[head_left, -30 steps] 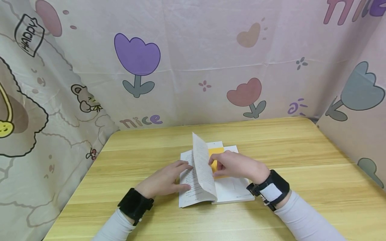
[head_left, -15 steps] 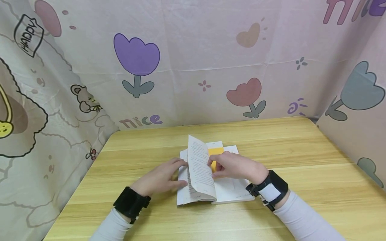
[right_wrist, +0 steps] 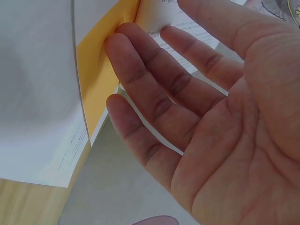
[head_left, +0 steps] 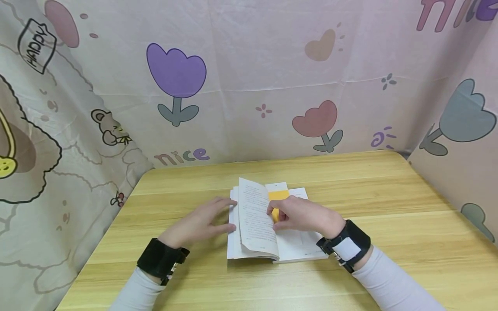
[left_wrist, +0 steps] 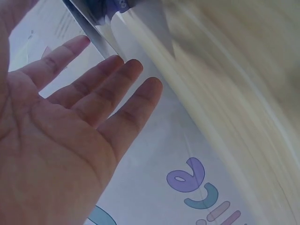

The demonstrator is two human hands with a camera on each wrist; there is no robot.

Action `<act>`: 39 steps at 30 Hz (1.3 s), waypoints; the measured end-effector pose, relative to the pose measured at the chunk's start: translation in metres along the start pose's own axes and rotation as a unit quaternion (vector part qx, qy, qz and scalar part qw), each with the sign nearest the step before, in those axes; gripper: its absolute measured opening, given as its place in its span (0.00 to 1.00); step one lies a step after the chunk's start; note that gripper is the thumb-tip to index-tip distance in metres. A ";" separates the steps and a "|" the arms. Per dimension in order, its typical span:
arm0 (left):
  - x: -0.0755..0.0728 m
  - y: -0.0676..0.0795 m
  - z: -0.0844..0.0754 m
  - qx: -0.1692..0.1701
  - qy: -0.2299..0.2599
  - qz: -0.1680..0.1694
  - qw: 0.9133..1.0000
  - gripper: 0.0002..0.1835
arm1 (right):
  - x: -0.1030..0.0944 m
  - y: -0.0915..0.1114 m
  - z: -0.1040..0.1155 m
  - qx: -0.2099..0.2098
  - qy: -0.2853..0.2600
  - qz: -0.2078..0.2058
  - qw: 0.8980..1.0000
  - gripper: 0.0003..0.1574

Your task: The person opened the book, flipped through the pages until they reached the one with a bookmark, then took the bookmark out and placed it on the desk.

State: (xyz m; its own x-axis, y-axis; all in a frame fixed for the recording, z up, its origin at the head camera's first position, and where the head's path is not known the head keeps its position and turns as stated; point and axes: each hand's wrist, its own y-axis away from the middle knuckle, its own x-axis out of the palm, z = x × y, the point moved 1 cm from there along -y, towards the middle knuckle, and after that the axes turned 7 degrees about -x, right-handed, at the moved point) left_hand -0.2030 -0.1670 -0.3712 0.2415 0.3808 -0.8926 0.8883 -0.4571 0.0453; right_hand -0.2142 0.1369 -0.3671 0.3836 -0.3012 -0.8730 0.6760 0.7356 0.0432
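Observation:
An open book (head_left: pixel 303 248) with printed white pages lies at the middle of the table. A loose page (head_left: pixel 254 216) leans over to the left side, its sheet standing partly raised. On the right side lies a flat yellow-and-white card (head_left: pixel 279 195), its white end poking past the top edge. My left hand (head_left: pixel 198 222) is at the left edge of the book, fingers extended and thumb apart; the left wrist view has its palm and spread fingers. Bent slightly, the fingers of my right hand (head_left: pixel 305 214) rest by the spine, over the yellow part (right_wrist: pixel 96 75) and beside the leaning page.
The wooden table (head_left: pixel 389 194) extends around the book. A patterned cloth (head_left: pixel 241 52) hangs behind it and along both sides. Each wrist has a black strap (head_left: pixel 161 259) above a pale sleeve.
The page has tipped from nearly upright over to the left. My left hand has slid left, from on the left page to the book's edge. My right hand has hardly moved.

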 end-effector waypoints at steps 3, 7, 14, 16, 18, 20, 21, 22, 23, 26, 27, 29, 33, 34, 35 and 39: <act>-0.003 0.000 0.000 0.007 0.000 -0.006 1.000 0.37 | 0.000 0.000 0.000 -0.003 0.001 -0.003 1.000 0.18; -0.005 0.001 0.001 0.014 0.000 -0.011 1.000 0.37 | 0.000 0.001 0.000 -0.005 0.008 -0.005 1.000 0.18; -0.009 0.001 0.003 0.028 0.004 -0.025 0.999 0.36 | 0.001 0.000 0.001 -0.007 0.023 -0.009 1.000 0.18; -0.011 0.001 0.004 0.031 0.006 -0.029 0.999 0.36 | 0.002 0.000 0.001 -0.008 0.026 -0.010 1.000 0.18; -0.012 0.002 0.004 0.029 0.008 -0.031 0.999 0.36 | 0.002 -0.001 0.001 -0.007 0.029 -0.009 1.000 0.19; -0.013 0.003 0.004 0.026 0.008 -0.031 0.999 0.36 | 0.002 -0.001 0.001 -0.002 0.034 -0.007 0.999 0.19; -0.013 0.003 0.004 0.023 0.008 -0.030 0.999 0.36 | 0.003 -0.002 0.002 0.000 0.036 -0.006 0.999 0.19; -0.013 0.003 0.003 0.022 0.007 -0.029 0.999 0.36 | 0.003 -0.002 0.002 -0.002 0.038 -0.006 0.999 0.19; -0.013 0.003 0.003 0.021 0.006 -0.029 0.999 0.36 | 0.003 -0.002 0.002 0.000 0.040 -0.004 0.999 0.19; -0.012 0.003 0.001 0.023 0.002 -0.027 0.999 0.37 | 0.003 -0.002 0.003 -0.005 0.043 -0.003 0.999 0.20; -0.012 0.003 0.000 0.023 0.000 -0.027 0.999 0.37 | 0.003 -0.002 0.004 -0.007 0.044 -0.002 0.999 0.20; -0.011 0.003 -0.001 0.024 -0.001 -0.025 0.999 0.37 | 0.003 -0.002 0.004 -0.009 0.046 -0.002 0.999 0.20; -0.008 0.003 -0.005 0.026 -0.007 -0.024 0.999 0.36 | 0.004 -0.003 0.005 -0.011 0.048 -0.002 0.999 0.20; -0.008 0.003 -0.005 0.026 -0.010 -0.023 0.999 0.36 | 0.005 -0.003 0.005 -0.011 0.046 -0.001 0.999 0.21; -0.007 0.003 -0.006 0.028 -0.013 -0.023 0.999 0.36 | 0.005 -0.003 0.005 -0.011 0.045 -0.001 0.999 0.21; -0.001 0.001 -0.008 0.027 -0.020 -0.007 0.999 0.37 | 0.007 -0.002 0.005 -0.015 0.036 -0.003 0.999 0.23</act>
State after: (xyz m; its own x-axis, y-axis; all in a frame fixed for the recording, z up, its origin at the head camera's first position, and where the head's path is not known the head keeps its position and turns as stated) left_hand -0.1993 -0.1611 -0.3665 0.2127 0.3562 -0.9099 0.8686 -0.4954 0.0091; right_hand -0.2099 0.1298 -0.3706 0.3321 -0.2616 -0.9063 0.6591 0.7517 0.0246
